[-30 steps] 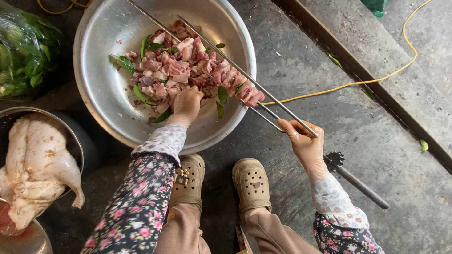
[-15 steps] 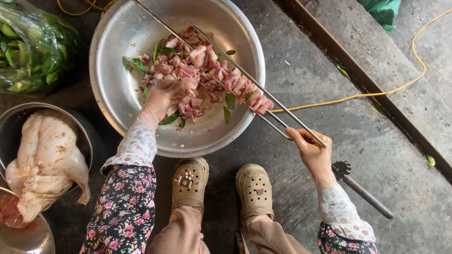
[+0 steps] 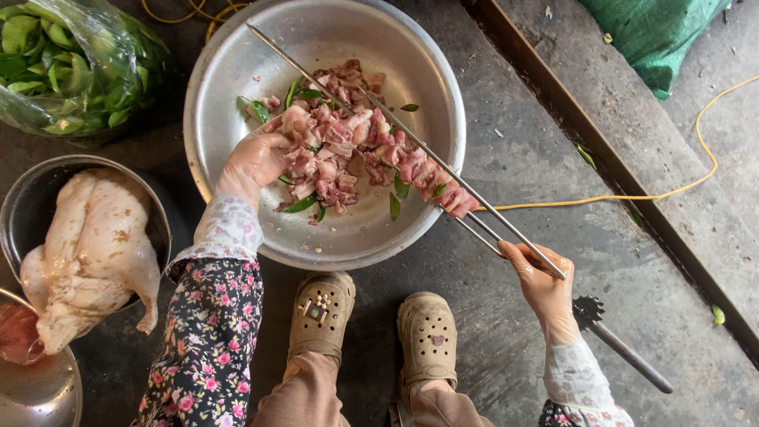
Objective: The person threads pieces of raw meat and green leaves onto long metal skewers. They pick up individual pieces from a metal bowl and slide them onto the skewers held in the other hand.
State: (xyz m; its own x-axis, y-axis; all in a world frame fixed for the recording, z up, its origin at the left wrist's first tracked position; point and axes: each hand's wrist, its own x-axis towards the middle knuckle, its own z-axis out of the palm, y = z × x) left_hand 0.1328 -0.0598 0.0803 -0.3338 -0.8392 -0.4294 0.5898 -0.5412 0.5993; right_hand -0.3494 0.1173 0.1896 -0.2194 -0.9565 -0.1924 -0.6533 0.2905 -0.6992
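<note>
A wide metal basin (image 3: 237,95) on the concrete floor holds a heap of cut raw meat (image 3: 332,158) mixed with green leaves. My left hand (image 3: 251,162), in a thin glove, is inside the basin with its fingers curled around meat pieces at the heap's left edge. My right hand (image 3: 541,277), also gloved, grips the near end of a long two-pronged metal skewer (image 3: 379,107) that lies across the basin. Several meat pieces are threaded along its middle, ending near the basin's right rim (image 3: 457,199).
A plucked whole chicken (image 3: 91,253) lies in a metal bowl at the left. A clear bag of green leaves (image 3: 71,63) sits at the top left. A yellow cord (image 3: 632,195) runs over the floor, and a metal-handled tool (image 3: 624,344) lies by my right wrist. My two clogs (image 3: 371,332) are below the basin.
My left hand has moved left from the skewered meat to the loose heap and closed on pieces there. My right hand keeps the skewer steady. The view has shifted slightly.
</note>
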